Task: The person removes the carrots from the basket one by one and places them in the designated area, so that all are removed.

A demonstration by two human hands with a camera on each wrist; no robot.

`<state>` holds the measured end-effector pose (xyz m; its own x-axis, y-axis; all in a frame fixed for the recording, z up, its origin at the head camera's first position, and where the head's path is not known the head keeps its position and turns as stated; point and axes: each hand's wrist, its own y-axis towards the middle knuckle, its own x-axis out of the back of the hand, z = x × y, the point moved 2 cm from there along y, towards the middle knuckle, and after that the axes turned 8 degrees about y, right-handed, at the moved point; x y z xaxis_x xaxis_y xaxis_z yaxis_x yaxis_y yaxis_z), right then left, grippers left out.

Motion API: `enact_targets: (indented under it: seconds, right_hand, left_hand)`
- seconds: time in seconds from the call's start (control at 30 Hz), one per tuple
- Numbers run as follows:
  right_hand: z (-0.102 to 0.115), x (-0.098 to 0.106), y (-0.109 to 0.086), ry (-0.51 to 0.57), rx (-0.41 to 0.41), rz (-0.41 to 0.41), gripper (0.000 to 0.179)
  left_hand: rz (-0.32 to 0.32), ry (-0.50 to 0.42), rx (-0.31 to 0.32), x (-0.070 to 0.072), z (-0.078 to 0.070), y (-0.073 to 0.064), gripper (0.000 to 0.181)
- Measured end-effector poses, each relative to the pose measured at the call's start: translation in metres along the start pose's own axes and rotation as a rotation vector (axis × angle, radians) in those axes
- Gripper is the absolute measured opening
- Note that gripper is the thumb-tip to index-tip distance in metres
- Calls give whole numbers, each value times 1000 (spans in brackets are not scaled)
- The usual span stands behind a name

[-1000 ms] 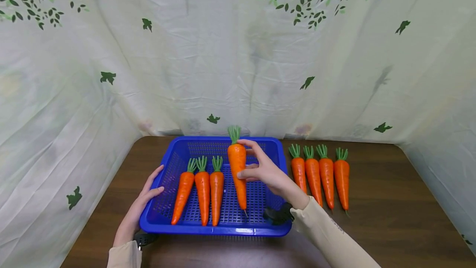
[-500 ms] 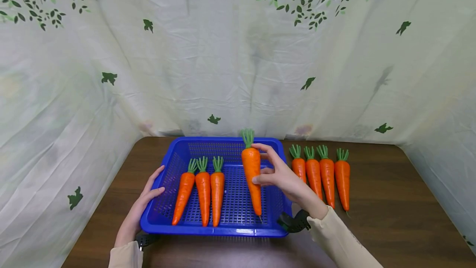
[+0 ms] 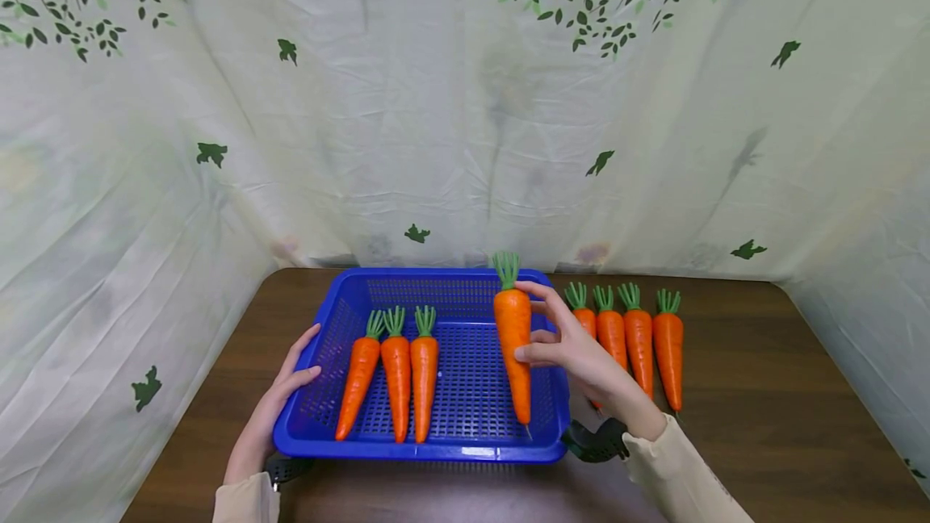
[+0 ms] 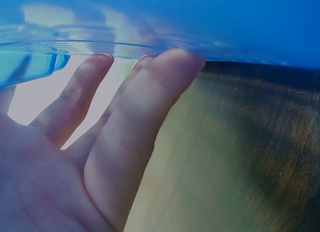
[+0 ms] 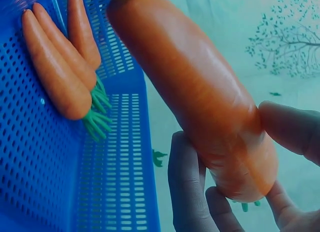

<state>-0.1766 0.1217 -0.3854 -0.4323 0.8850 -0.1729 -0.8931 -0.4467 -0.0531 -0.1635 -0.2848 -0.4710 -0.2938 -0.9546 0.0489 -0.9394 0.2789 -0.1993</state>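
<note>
A carrot (image 3: 514,345) with a green top is pinched between the thumb and fingers of my right hand (image 3: 574,345), held above the right part of the blue basket (image 3: 421,450). The right wrist view shows that carrot (image 5: 195,92) large and close, with fingers on both sides of its thick end. Three more carrots (image 3: 395,386) lie side by side in the left half of the basket. My left hand (image 3: 279,386) touches the basket's left side. Seen in the left wrist view, the left hand's fingers (image 4: 130,122) are fairly straight, tips against the basket wall.
Several carrots (image 3: 668,353) lie in a row on the brown wooden table (image 3: 756,394), right of the basket; my right hand and wrist partly hide some. A pale cloth (image 3: 465,127) with leaf prints stands behind the table and along both sides.
My right hand has moved right with the pinched carrot, from the basket's middle to its right side. The left hand, the basket and the other carrots have stayed put.
</note>
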Motion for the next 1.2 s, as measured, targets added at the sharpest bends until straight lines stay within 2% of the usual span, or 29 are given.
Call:
enact_targets:
  seconds: [0.2, 0.33, 0.43, 0.57, 0.77, 0.83, 1.07, 1.2]
  right_hand:
    - [0, 5, -5, 14, 1, -13, 78]
    - [1, 8, -9, 9, -6, -31, 78]
    - [0, 11, -14, 7, -11, -44, 79]
    - [0, 19, -22, 14, -11, -64, 78]
    - [-3, 34, -35, 34, 6, -90, 78]
    - [-3, 38, -39, 28, 11, -98, 77]
    - [-4, 44, -46, -1, 9, -103, 76]
    - [-4, 48, -50, 11, 17, -93, 75]
  left_hand:
    - [5, 15, -37, 2, 1, 1, 57]
    - [13, 13, -121, 2, 0, 4, 59]
    - [3, 26, -102, 2, 0, 3, 58]
    - [-9, 37, -23, 1, 1, 0, 57]
    - [-13, 30, -26, 0, 0, 1, 57]
    - [-14, 35, -51, 1, 0, 3, 57]
    - [9, 19, -199, 2, -1, 8, 58]
    - [6, 23, -199, 2, -1, 8, 58]
